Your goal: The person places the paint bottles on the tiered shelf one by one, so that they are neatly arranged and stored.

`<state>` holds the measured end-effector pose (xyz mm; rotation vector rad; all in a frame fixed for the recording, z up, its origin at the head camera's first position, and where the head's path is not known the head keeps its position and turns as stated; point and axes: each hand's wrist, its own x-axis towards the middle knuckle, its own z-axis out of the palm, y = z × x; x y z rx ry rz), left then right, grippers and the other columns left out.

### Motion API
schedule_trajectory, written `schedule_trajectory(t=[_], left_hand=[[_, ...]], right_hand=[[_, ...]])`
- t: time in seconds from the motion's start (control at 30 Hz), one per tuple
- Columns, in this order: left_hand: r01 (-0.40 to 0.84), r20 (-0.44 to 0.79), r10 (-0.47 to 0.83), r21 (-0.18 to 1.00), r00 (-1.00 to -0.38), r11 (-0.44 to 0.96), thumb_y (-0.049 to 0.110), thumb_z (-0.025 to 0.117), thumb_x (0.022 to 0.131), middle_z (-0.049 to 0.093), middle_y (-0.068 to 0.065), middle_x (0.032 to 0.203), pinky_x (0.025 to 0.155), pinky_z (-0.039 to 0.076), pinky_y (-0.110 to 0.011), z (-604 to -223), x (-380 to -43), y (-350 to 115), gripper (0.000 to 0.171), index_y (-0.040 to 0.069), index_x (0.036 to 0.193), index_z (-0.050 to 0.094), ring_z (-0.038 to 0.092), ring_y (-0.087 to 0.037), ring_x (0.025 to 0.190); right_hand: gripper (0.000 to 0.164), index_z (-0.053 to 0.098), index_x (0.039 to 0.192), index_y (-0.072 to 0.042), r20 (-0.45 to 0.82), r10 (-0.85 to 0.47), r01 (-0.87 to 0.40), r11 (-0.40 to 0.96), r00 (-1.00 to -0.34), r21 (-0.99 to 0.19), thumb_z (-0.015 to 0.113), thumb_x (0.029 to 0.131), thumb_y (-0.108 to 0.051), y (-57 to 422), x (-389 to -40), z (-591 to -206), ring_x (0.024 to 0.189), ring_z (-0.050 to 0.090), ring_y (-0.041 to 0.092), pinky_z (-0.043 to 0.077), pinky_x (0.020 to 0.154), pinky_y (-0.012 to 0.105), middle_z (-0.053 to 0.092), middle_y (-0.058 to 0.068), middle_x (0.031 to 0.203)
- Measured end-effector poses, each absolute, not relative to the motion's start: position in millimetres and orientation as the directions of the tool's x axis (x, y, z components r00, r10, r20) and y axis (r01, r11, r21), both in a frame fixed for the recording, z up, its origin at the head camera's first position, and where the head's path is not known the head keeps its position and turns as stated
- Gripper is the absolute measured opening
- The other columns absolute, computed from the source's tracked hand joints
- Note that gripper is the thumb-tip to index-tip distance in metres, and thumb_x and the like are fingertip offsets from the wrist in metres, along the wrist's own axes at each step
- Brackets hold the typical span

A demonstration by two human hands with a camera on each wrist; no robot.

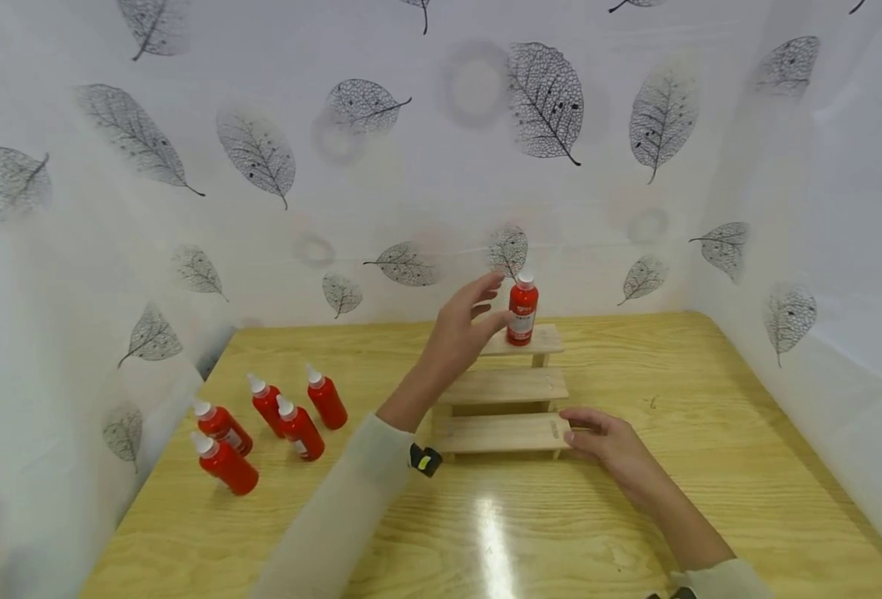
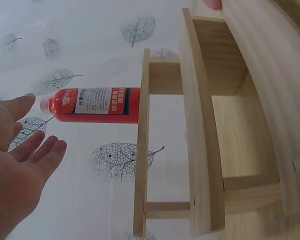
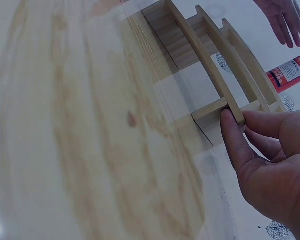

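A red bottle (image 1: pixel 522 314) with a white cap and printed label stands upright on the top step of a small three-tier wooden shelf (image 1: pixel 504 387). Beside its upper part is my left hand (image 1: pixel 465 323), fingers parted and loosely bent. The left wrist view shows a gap between this hand (image 2: pixel 20 165) and the bottle (image 2: pixel 100 105), with nothing in the grasp. At the bottom step's right end, my right hand (image 1: pixel 611 449) pinches the board. The right wrist view has its thumb and fingers (image 3: pixel 234 140) on either side of the board's end.
Several more red bottles (image 1: pixel 301 428) with white pointed caps stand in a group on the left of the wooden table (image 1: pixel 636 374). A white cloth (image 1: pixel 426 166) with leaf prints hangs behind the table and along both sides.
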<state>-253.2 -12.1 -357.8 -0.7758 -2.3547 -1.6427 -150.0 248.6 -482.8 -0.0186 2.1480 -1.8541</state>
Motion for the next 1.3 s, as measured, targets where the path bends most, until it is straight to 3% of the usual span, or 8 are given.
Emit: schedule_trajectory(t=[0.3, 0.47, 0.63, 0.73, 0.87, 0.97, 1.17, 1.3], left_hand=[[0.531, 0.469, 0.254, 0.79, -0.846, 0.308, 0.02, 0.068, 0.098, 0.059, -0.005, 0.139, 0.107, 0.05, -0.034, -367.9, -216.3, -67.9, 0.051, 0.014, 0.145, 0.052, 0.057, -0.02, 0.127], [0.542, 0.5, 0.211, 0.769, -0.84, 0.339, 0.019, 0.069, 0.097, 0.058, -0.004, 0.141, 0.107, 0.051, -0.036, -376.1, -194.6, -100.8, 0.051, 0.012, 0.144, 0.053, 0.058, -0.023, 0.127], [0.493, 0.482, 0.134, 0.775, -0.866, 0.395, 0.019, 0.071, 0.095, 0.059, -0.005, 0.141, 0.106, 0.051, -0.04, -384.6, -172.5, -134.7, 0.051, 0.013, 0.143, 0.055, 0.058, -0.023, 0.128], [0.427, 0.441, 0.077, 0.789, -0.894, 0.442, 0.021, 0.072, 0.095, 0.058, -0.004, 0.14, 0.106, 0.05, -0.034, -389.8, -157.3, -157.1, 0.051, 0.016, 0.143, 0.055, 0.058, -0.02, 0.127], [0.3, 0.357, -0.007, 0.795, -0.934, 0.526, 0.028, 0.069, 0.097, 0.058, -0.002, 0.14, 0.099, 0.048, -0.013, -396.0, -135.7, -184.5, 0.051, 0.021, 0.144, 0.053, 0.059, -0.022, 0.126], [0.227, 0.323, -0.079, 0.799, -0.943, 0.556, 0.028, 0.069, 0.097, 0.059, -0.002, 0.14, 0.095, 0.045, -0.006, -399.3, -120.1, -202.1, 0.051, 0.02, 0.145, 0.052, 0.06, -0.022, 0.123], [0.216, 0.418, -0.271, 0.806, -0.867, 0.551, 0.007, 0.072, 0.093, 0.063, -0.005, 0.13, 0.095, 0.045, -0.004, -404.3, -94.9, -230.5, 0.047, 0.013, 0.138, 0.06, 0.06, -0.004, 0.112], [0.148, 0.456, -0.416, 0.793, -0.787, 0.591, 0.007, 0.072, 0.093, 0.065, -0.002, 0.125, 0.091, 0.045, -0.001, -412.5, -82.5, -250.9, 0.043, 0.011, 0.134, 0.063, 0.058, 0.005, 0.107]], right_hand=[[0.059, 0.047, 0.146, -0.002, -0.212, -0.216, 0.177, 0.17, -0.953, -0.969, 0.067, 0.097, -0.028, 248.9, -149.6, -481.5, 0.134, 0.048, 0.033, 0.054, 0.101, 0.027, 0.04, 0.021, 0.152], [0.059, 0.047, 0.147, -0.001, -0.22, -0.209, 0.188, 0.164, -0.953, -0.968, 0.067, 0.098, -0.027, 248.0, -150.4, -480.9, 0.132, 0.05, 0.031, 0.054, 0.1, 0.027, 0.041, 0.021, 0.151], [0.06, 0.046, 0.147, 0.001, -0.224, -0.204, 0.193, 0.163, -0.953, -0.968, 0.067, 0.097, -0.027, 247.2, -150.6, -480.9, 0.133, 0.05, 0.031, 0.054, 0.1, 0.027, 0.042, 0.021, 0.151], [0.06, 0.046, 0.147, 0.0, -0.225, -0.205, 0.194, 0.163, -0.952, -0.967, 0.068, 0.097, -0.027, 246.5, -150.9, -481.0, 0.133, 0.05, 0.031, 0.054, 0.1, 0.027, 0.042, 0.021, 0.151], [0.059, 0.046, 0.146, 0.001, -0.227, -0.206, 0.196, 0.16, -0.952, -0.967, 0.067, 0.098, -0.026, 245.7, -151.0, -480.6, 0.131, 0.052, 0.028, 0.054, 0.1, 0.027, 0.042, 0.021, 0.151], [0.059, 0.047, 0.146, 0.001, -0.23, -0.202, 0.199, 0.162, -0.952, -0.966, 0.067, 0.098, -0.025, 244.9, -150.6, -479.6, 0.129, 0.053, 0.026, 0.055, 0.099, 0.027, 0.042, 0.021, 0.15], [0.057, 0.047, 0.146, 0.0, -0.233, -0.198, 0.202, 0.166, -0.952, -0.965, 0.066, 0.098, -0.024, 244.8, -150.0, -478.2, 0.128, 0.054, 0.026, 0.054, 0.099, 0.027, 0.042, 0.021, 0.15], [0.058, 0.047, 0.147, 0.0, -0.234, -0.201, 0.202, 0.165, -0.951, -0.965, 0.066, 0.098, -0.025, 245.0, -150.7, -479.4, 0.129, 0.054, 0.026, 0.054, 0.099, 0.027, 0.042, 0.021, 0.151]])
